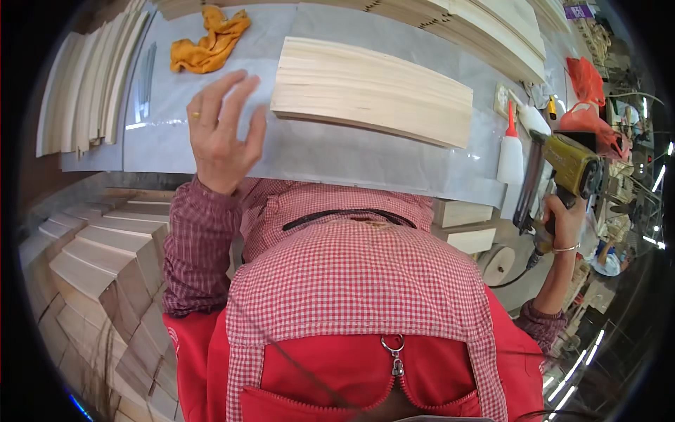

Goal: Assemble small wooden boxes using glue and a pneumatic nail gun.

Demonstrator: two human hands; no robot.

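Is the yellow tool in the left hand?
No, the right hand holds the yellow tool by its handle; the left hand is open beside the wood block.

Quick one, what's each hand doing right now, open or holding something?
Left hand: open, holding nothing visible, near the left end of the pale wooden piece.
Right hand: closed around the handle of a yellow pistol-grip tool.

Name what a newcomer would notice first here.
The red checked apron fills the lower middle. Beyond it, a pale wooden board lies on the grey table, with an orange cloth to its left. Toward the right, the right hand grips a yellow power tool.
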